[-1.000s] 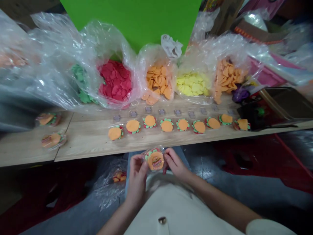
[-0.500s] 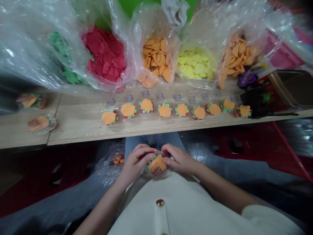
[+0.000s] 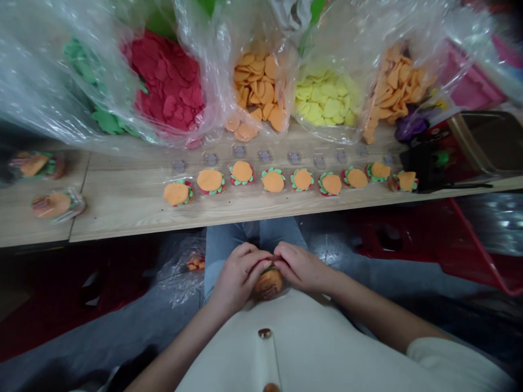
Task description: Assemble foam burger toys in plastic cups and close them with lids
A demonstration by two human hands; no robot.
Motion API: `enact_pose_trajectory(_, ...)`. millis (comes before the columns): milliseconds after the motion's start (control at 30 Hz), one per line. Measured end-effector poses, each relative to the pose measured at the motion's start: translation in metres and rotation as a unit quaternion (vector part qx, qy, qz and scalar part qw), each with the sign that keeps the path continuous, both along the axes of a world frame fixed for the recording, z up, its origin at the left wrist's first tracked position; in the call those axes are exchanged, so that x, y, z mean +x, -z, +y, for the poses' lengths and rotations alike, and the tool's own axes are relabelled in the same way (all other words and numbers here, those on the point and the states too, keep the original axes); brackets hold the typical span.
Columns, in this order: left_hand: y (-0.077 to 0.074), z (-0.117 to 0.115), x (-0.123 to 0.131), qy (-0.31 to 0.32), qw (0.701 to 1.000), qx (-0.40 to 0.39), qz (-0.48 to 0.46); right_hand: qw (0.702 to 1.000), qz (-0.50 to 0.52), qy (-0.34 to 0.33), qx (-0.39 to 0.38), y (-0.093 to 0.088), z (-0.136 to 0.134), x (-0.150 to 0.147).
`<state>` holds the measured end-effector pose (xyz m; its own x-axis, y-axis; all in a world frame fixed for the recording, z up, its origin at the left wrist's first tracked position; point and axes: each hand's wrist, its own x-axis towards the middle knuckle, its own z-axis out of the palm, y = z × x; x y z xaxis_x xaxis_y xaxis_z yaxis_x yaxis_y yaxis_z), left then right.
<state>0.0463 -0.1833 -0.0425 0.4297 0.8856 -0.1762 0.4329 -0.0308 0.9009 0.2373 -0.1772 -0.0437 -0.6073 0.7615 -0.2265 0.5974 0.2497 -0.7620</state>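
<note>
Both hands meet over my lap, below the wooden shelf (image 3: 122, 209). My left hand (image 3: 239, 272) and my right hand (image 3: 300, 267) have their fingers curled and pinched together on a small burger-shaped foam toy (image 3: 267, 283) in clear wrapping. The toy shows an orange top under my fingertips; most of it is hidden by the fingers. A row of several similar orange-topped burger toys (image 3: 273, 181) lies along the shelf in front of me.
Clear plastic bags stand at the back of the shelf with green (image 3: 102, 117), red (image 3: 167, 81), orange (image 3: 257, 87), yellow (image 3: 322, 98) and tan (image 3: 394, 81) foam pieces. Two wrapped toys (image 3: 53, 204) lie at the left. A dark tray (image 3: 486, 144) sits at the right. A plastic bag (image 3: 186, 267) hangs beside my knee.
My hands have drawn the toy down from near the shelf edge to my lap and closed over it. The camera has tilted down.
</note>
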Motion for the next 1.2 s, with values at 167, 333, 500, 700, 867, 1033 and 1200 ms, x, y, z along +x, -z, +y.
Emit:
enact_pose_trajectory(167, 0.003, -0.001, -0.002, -0.081, 0.984, -0.106, -0.118, 1.000, 0.007, -0.008, 0.011, -0.004, 0.002, 0.003)
enact_pose_trajectory(333, -0.003, 0.003, -0.001, -0.016, 0.995, -0.080, -0.055, 0.999, -0.022, -0.044, 0.017, -0.008, 0.003, 0.004)
enact_pose_trajectory(500, -0.002, 0.002, 0.002, 0.036, 0.998, -0.040, -0.020, 0.997, -0.039, -0.060, 0.024, -0.007, 0.001, 0.003)
enact_pose_trajectory(700, -0.003, -0.001, 0.004, 0.035, 0.998, -0.042, -0.018, 0.999, 0.004, -0.043, -0.009, -0.004, -0.001, 0.002)
enact_pose_trajectory(867, 0.004, 0.001, 0.006, -0.012, 0.992, -0.113, -0.048, 0.990, 0.091, 0.011, -0.110, 0.008, -0.003, 0.005)
enact_pose_trajectory(1033, 0.011, -0.001, -0.003, -0.090, 0.941, -0.287, -0.158, 0.970, 0.152, 0.081, -0.171, 0.025, -0.005, 0.008)
enact_pose_trajectory(1200, 0.011, -0.001, -0.003, -0.158, 0.915, -0.331, -0.167, 0.960, 0.176, 0.127, -0.176, 0.036, -0.006, 0.012)
